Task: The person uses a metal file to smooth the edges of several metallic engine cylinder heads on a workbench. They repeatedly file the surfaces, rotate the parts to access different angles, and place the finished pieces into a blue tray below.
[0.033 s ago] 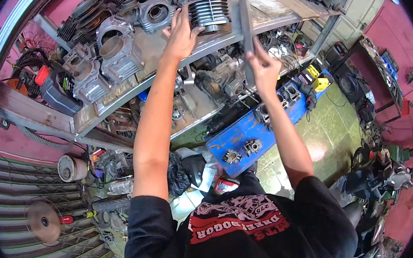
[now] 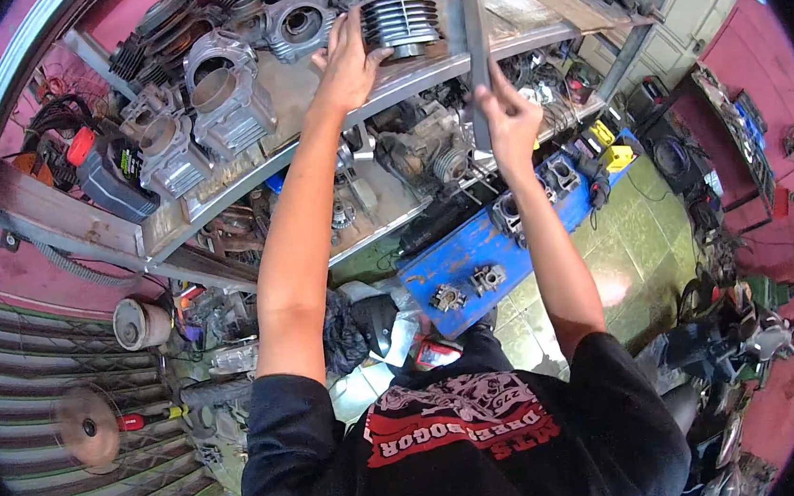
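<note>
Finned cyl point(image 2: 402, 20) on cluttered bench point(image 2: 290, 86), tiled flr point(image 2: 639, 234), pink walls point(image 2: 778, 87)

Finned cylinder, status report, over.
Left hand at finned cylinder, fingers extended. Right hand gripping flat bar. Cylinder on bench; engine parts to its left.

Right hand point(image 2: 512, 122): is moving a little away from the body.
Gray bar point(image 2: 476, 39): is sliding forward too.

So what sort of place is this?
Most likely an engine repair workshop, perhaps for motorcycles: the left hand is at a finned engine cylinder, other engine castings line the workbench, and small metal parts lie on a blue bench.
</note>
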A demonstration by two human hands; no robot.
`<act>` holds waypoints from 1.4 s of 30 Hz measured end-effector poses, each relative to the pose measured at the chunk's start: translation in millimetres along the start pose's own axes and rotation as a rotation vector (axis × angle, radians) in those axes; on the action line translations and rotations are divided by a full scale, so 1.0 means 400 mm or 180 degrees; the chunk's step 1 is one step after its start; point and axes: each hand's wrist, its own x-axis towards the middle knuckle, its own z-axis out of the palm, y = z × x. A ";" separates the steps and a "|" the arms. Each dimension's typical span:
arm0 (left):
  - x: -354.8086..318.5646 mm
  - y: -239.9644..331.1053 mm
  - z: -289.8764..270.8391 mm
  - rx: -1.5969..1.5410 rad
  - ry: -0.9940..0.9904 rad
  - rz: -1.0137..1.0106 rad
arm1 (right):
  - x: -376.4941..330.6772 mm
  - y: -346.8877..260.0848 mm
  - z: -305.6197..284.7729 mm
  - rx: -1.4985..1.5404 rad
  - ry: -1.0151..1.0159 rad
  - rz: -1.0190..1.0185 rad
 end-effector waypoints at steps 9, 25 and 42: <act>0.007 -0.002 0.005 -0.0079 0.0035 0.0190 | -0.071 0.046 0.007 -0.0356 0.0008 -0.0510; 0.010 -0.005 0.007 0.0056 0.0125 0.0231 | -0.009 -0.011 0.016 -0.0275 -0.0078 -0.0269; 0.026 0.054 -0.073 0.0419 0.0081 0.0772 | -0.080 0.046 -0.023 -0.0256 -0.0282 -0.0104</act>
